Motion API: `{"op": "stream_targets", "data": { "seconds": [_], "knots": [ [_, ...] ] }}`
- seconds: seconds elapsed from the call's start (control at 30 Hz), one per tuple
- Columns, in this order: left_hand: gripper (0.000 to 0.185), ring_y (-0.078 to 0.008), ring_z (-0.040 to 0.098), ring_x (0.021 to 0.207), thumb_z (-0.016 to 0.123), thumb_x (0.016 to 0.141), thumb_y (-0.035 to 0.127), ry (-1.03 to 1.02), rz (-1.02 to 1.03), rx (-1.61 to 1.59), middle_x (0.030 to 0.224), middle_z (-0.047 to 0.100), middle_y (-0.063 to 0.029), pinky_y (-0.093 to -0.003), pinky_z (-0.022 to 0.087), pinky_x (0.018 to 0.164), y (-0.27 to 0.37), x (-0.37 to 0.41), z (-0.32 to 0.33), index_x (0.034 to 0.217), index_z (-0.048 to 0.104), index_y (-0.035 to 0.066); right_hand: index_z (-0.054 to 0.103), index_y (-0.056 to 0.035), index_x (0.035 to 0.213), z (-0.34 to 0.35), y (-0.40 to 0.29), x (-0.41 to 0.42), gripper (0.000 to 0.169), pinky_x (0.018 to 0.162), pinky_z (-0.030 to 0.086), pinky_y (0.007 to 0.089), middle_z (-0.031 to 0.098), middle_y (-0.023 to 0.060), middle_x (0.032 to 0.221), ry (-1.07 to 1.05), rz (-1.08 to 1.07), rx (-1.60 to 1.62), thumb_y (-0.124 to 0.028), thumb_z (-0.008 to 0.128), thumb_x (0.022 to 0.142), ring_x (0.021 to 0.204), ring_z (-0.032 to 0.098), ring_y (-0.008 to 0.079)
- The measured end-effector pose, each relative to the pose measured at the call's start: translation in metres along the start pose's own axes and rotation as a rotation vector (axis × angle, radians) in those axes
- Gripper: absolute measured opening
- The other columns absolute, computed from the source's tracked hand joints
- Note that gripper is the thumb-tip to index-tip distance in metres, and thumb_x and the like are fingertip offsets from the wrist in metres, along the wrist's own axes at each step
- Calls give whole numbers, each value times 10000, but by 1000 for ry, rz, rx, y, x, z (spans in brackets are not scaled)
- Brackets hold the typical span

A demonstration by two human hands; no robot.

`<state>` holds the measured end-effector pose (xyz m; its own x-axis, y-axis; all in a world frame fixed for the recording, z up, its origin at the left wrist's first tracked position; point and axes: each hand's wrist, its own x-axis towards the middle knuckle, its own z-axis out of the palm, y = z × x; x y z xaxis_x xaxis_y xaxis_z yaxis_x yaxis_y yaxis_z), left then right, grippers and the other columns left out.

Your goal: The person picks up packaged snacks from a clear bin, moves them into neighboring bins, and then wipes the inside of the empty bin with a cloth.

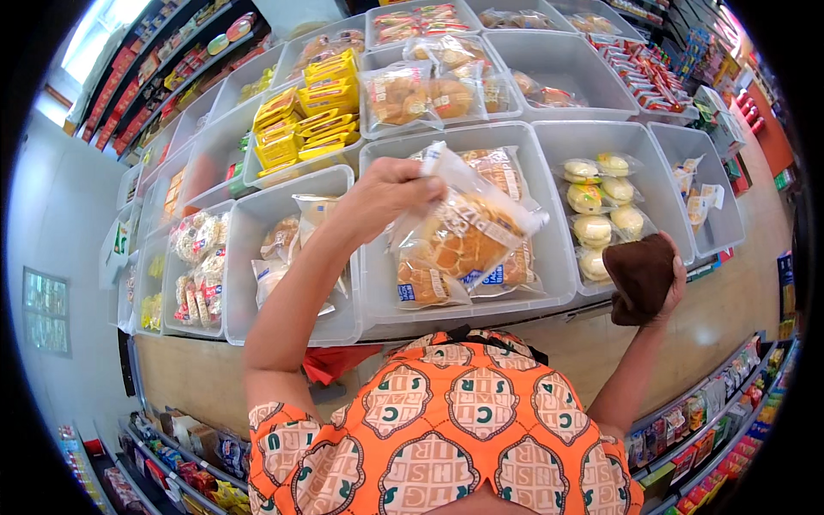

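Observation:
My left hand [402, 190] pinches the top edge of a clear plastic bag of bread [470, 225], a brown bun with a pale criss-cross top. It hangs over a translucent plastic bin [467, 312] in which more packaged breads [428, 286] lie, partly hidden under it. Off to the right, my right hand [673, 283] grips a dark brown cloth [637, 277]. The cloth is close to the front corner of a neighbouring bin [666, 187] with small round packaged buns [592, 228] in it.
Bins around hold yellow packets [309, 116], bagged bread rolls [402, 96], white puffed snacks [199, 264] and red-wrapped snacks [644, 74]. Low shelves of packaged goods stand behind me at left [193, 463] and right [702, 412]. Wooden flooring [193, 367] shows below the bins.

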<state>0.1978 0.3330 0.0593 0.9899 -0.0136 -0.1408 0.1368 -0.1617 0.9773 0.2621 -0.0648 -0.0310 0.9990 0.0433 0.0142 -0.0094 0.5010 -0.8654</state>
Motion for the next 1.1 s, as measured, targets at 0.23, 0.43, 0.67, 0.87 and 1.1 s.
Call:
{"op": "stream_targets", "data": {
  "seconds": [0.23,0.43,0.67,0.87,1.1],
  "knots": [
    [189,-60,480,618,573,770,180,-569,16,282,694,575,4,-209,389,575,-18,85,32,780,619,-2,444,40,1103,3,0,1,518,841,389,337,514,144,1000,-29,-37,-48,-352,435,765,926,500,237],
    [201,-65,519,642,570,779,212,-771,-242,73,692,579,13,-208,419,582,-62,119,61,800,616,18,458,56,1083,0,5,3,509,835,387,327,517,144,994,-16,-68,-69,-342,433,767,929,497,227],
    [233,-114,522,510,548,773,221,-603,77,755,552,543,-40,-270,399,479,-43,105,88,655,542,20,483,65,1047,-14,12,3,519,819,394,324,544,127,950,-84,-82,-32,-351,467,738,879,521,217],
    [132,-226,542,564,540,742,134,-320,228,805,617,539,-118,-338,418,541,-60,84,92,783,515,11,500,79,1012,-3,6,8,478,780,417,282,556,126,924,-66,-77,-77,-296,495,715,834,541,186],
    [299,-296,444,1002,543,751,187,-226,715,1193,1035,494,-125,-382,381,788,-46,61,95,1019,485,69,495,79,1023,-4,2,5,475,753,429,264,558,129,915,-66,-54,-40,-275,504,706,821,545,178]
  ]
}}
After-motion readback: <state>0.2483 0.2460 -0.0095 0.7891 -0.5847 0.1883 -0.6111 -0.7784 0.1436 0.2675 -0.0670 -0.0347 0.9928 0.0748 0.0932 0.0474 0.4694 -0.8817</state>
